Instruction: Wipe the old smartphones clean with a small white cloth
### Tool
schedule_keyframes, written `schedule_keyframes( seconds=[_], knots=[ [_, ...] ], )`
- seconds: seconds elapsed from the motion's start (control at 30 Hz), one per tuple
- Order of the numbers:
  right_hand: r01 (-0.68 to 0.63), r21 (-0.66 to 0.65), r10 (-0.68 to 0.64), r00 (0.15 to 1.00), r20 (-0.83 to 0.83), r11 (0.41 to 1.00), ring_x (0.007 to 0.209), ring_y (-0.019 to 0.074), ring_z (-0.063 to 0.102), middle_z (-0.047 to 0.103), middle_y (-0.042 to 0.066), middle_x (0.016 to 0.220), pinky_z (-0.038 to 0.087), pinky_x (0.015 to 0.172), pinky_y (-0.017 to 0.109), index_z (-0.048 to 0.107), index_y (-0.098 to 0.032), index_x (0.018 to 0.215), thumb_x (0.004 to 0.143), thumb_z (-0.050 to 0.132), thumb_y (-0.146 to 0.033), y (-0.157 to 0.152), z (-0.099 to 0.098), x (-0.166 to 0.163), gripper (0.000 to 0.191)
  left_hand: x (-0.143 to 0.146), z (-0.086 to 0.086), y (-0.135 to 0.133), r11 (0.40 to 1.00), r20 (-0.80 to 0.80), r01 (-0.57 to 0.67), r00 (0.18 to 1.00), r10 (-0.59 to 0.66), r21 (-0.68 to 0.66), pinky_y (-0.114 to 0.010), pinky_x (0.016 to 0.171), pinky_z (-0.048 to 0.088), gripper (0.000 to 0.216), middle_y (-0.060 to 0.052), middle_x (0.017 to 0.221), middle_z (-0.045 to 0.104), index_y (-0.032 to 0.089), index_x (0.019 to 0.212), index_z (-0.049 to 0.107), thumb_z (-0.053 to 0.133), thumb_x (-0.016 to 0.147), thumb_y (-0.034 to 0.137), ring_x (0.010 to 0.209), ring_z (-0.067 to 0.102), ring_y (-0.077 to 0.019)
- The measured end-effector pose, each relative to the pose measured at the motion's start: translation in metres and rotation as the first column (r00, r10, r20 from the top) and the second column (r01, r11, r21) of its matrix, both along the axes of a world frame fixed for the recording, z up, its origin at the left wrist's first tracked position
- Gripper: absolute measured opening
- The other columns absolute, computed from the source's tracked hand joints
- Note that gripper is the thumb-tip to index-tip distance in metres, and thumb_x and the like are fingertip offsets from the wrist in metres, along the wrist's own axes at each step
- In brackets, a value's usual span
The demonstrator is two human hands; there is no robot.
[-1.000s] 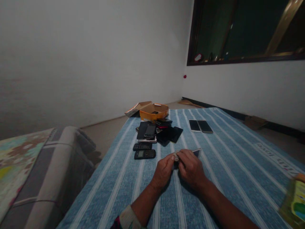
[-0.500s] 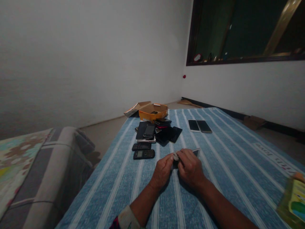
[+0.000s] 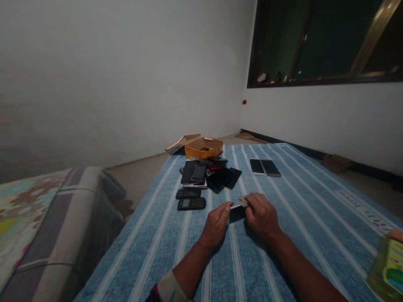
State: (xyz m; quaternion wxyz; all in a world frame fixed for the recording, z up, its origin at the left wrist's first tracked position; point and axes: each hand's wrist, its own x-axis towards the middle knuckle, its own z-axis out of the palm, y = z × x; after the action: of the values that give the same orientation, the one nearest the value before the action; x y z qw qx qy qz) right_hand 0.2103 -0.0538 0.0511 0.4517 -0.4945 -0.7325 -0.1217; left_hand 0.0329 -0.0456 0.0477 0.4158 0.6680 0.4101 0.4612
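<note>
My left hand is closed on one end of a smartphone, which has a pale edge and a dark face and is held tilted just above the bed-like striped cloth. My right hand pinches a small greyish folded cloth at the phone's upper edge; its exact make is hard to see. To the left of my hands lie two black keypad phones, one behind the other. Beyond them is a heap of dark smartphones, with a black phone on top of its left stack.
An orange open box with its lid stands at the far end of the blue striped cloth. Two smartphones lie side by side at the back right. A yellow-green package is at the right edge.
My right hand has moved slightly right with the greyish cloth along the phone's edge. The phone's dark face now shows between my hands. The view has shifted a little.
</note>
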Motion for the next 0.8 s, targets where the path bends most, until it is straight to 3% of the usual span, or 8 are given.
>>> schedule_keyframes(
  seconds=[0.27, 0.63, 0.8],
  knots=[
    [-0.070, 0.006, 0.070, 0.996, 0.056, 0.998, 0.086, 0.0232, 0.057, 0.065, 0.008, 0.088, 0.046, 0.077, 0.033, 0.064, -0.018, 0.089, 0.080, 0.046, -0.004, -0.008, 0.003, -0.017, 0.024, 0.002, 0.003, -0.002, 0.999, 0.020, 0.047, 0.999, -0.047, 0.009, -0.041, 0.106, 0.046, 0.045, -0.011, 0.121, 0.073, 0.014, 0.115, 0.072, 0.046, 0.095, 0.044, 0.114, 0.066, -0.0267],
    [0.040, -0.089, -0.046, 0.996, -0.073, 0.995, 0.087, 0.0222, 0.061, 0.068, 0.007, 0.089, 0.048, 0.077, 0.033, 0.067, -0.020, 0.089, 0.079, 0.046, -0.008, 0.008, 0.003, 0.025, 0.026, -0.001, 0.006, -0.001, 0.999, -0.054, -0.044, 0.998, 0.044, 0.009, -0.042, 0.105, 0.048, 0.045, -0.011, 0.115, 0.075, 0.015, 0.110, 0.075, 0.047, 0.093, 0.046, 0.113, 0.068, -0.0284],
    [-0.002, -0.136, -0.028, 0.976, -0.217, 0.991, 0.084, 0.0216, 0.064, 0.070, 0.007, 0.088, 0.048, 0.077, 0.033, 0.069, -0.020, 0.088, 0.078, 0.047, -0.013, 0.012, 0.001, 0.031, 0.025, -0.001, 0.005, -0.001, 0.998, -0.073, -0.054, 0.996, 0.055, 0.027, -0.041, 0.102, 0.050, 0.045, -0.011, 0.112, 0.076, 0.013, 0.110, 0.074, 0.046, 0.093, 0.044, 0.110, 0.069, -0.0279]
  ],
)
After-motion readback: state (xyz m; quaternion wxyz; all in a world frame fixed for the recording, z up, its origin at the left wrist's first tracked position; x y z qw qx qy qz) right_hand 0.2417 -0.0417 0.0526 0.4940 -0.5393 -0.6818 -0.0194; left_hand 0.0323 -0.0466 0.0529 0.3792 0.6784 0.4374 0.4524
